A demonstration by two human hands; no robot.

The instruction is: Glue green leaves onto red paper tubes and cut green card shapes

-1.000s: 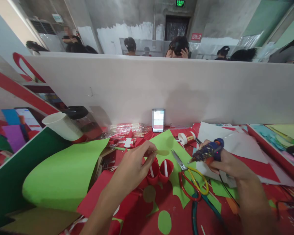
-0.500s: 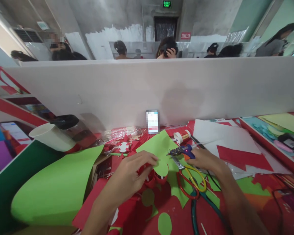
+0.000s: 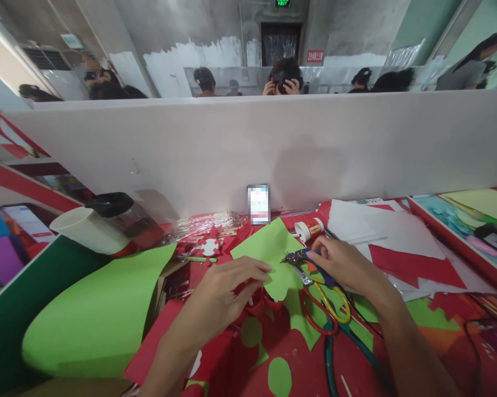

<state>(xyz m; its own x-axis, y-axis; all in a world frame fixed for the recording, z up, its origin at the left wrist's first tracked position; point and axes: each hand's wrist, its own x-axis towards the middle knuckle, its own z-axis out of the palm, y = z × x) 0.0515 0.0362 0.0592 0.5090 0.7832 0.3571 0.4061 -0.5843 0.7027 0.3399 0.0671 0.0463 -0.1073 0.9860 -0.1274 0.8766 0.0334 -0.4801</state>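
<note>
My left hand (image 3: pixel 223 292) pinches a small green paper cutout (image 3: pixel 279 281) and holds it over two little red paper cups (image 3: pixel 261 300) on the red table. My right hand (image 3: pixel 343 267) grips a blue glue gun (image 3: pixel 304 255) with its nozzle pointing left, close to the cutout's upper edge. Scissors with red and yellow handles (image 3: pixel 320 300) lie just below the gun. A green paper sheet (image 3: pixel 268 245) lies behind the cutout.
A large light-green sheet (image 3: pixel 95 309) curls at the left beside a white paper cup (image 3: pixel 86 229) and a black-lidded jar (image 3: pixel 124 215). A phone (image 3: pixel 258 204) leans on the white partition (image 3: pixel 248 149). A glue stick (image 3: pixel 310 227), white and red papers (image 3: pixel 397 248) lie right. People sit beyond the partition.
My right hand brought the glue gun leftward and down from the right, to the green cutout. My left hand lowered the cutout onto the red cups. The camera view shifted slightly.
</note>
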